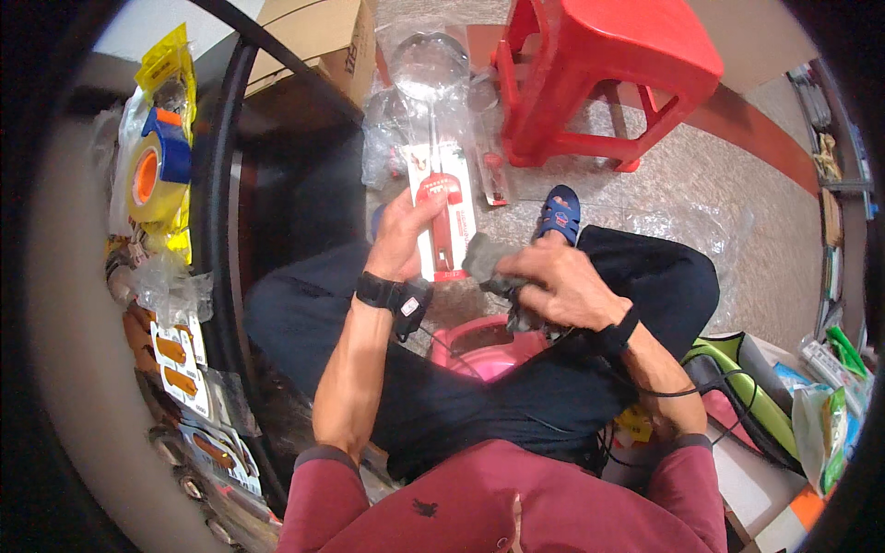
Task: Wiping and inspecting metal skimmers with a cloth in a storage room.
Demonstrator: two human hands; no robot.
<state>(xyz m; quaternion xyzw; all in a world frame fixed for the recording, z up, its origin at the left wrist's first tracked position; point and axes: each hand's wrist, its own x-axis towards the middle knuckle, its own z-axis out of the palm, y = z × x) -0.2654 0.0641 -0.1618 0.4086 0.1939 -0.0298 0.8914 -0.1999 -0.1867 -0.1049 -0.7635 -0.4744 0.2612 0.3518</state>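
Floor bears red stool; left hand clasps packaged utensil, right hand pinches grey rag

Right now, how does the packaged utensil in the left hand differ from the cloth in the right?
Colour: the packaged utensil shows red and white, while the cloth is grey. Shape: the utensil is long and straight with a round far end; the cloth is crumpled. Size: the utensil is clearly longer than the bunched cloth. Both are held, one in each hand.
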